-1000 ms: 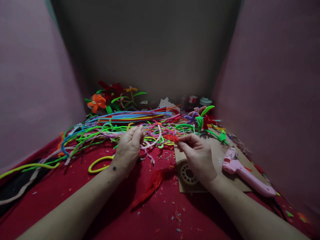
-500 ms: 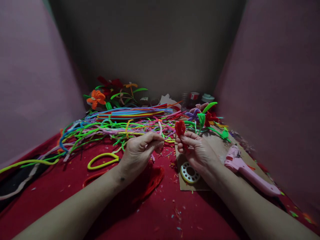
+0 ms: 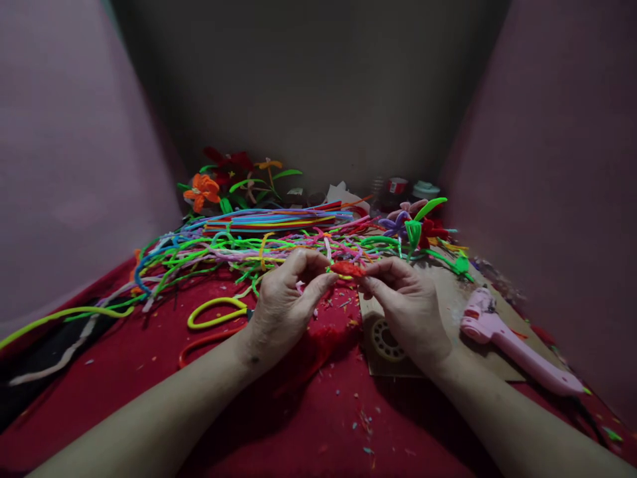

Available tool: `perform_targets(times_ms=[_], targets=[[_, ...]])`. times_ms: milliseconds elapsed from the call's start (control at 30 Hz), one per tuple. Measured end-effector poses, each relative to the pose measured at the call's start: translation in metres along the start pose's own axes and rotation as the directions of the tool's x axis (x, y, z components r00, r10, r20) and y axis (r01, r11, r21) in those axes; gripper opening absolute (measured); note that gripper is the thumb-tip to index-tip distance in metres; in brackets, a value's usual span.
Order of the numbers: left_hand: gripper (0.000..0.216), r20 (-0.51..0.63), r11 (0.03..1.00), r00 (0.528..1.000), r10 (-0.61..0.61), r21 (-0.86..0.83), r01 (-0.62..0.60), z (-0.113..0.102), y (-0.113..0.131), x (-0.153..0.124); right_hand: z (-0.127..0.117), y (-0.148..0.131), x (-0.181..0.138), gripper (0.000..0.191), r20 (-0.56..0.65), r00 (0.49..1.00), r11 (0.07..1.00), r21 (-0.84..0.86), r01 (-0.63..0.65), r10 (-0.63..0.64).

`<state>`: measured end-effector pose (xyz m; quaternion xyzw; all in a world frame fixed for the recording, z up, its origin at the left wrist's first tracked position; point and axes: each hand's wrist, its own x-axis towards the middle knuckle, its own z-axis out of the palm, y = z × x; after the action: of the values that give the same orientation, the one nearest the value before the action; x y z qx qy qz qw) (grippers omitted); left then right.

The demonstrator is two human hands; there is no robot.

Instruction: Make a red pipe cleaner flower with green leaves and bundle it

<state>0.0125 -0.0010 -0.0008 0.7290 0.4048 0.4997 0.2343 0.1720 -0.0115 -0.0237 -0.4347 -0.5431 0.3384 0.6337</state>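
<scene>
Between both hands stretches a small red fuzzy petal shape (image 3: pixel 347 268), apparently bent pipe cleaner. Thumb and forefinger of my left hand (image 3: pixel 293 299) pinch its left end. On its other end, the fingertips of my right hand (image 3: pixel 405 305) are closed. Below the hands, a blurred red fuzzy piece (image 3: pixel 326 342) rests on the red cloth (image 3: pixel 318 425). Scissors with one yellow and one red handle (image 3: pixel 216 313) lie left of my left hand, their blades hidden. A tape roll (image 3: pixel 387 340) sits on cardboard, partly covered by my right hand.
A pink glue gun (image 3: pixel 517 352) lies on the cardboard (image 3: pixel 448 285) at the right. Loose pipe cleaners (image 3: pixel 209 255) spread across the back. Finished fuzzy flowers (image 3: pixel 203 192) stand at the far left, others (image 3: pixel 413 229) lie at the back right. Walls close in both sides.
The red petal shape has gone from upright in my right hand to lying sideways between both hands. My left hand has come over and gripped its end. The view has shifted slightly.
</scene>
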Motion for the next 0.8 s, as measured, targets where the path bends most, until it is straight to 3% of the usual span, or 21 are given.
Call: perform_targets(times_ms=[167, 267, 400, 800], targets=[[0.007, 0.067, 0.953, 0.979, -0.195, -0.225, 0.205, -0.0025, 0.0048, 0.0044, -0.0003, 0.0052, -0.0048, 0.011, -0.011, 0.939, 0.903, -0.278, 0.327, -0.344], [0.011, 0.169, 0.872, 0.946, -0.277, -0.370, 0.322, -0.0031, 0.0042, 0.0073, -0.0013, 0.0066, -0.0053, 0.015, 0.015, 0.888, 0.835, -0.332, 0.439, -0.460], [0.013, 0.264, 0.794, 0.926, -0.270, -0.483, 0.369, -0.0026, 0.0001, 0.0079, -0.0027, 0.0076, -0.0053, 0.016, 0.043, 0.866, 0.814, -0.322, 0.484, -0.498], [0.007, 0.181, 0.840, 0.962, -0.206, -0.472, 0.269, -0.0005, -0.0039, 0.0066, -0.0026, 0.0090, -0.0045, 0.016, 0.069, 0.863, 0.810, -0.317, 0.494, -0.500]])
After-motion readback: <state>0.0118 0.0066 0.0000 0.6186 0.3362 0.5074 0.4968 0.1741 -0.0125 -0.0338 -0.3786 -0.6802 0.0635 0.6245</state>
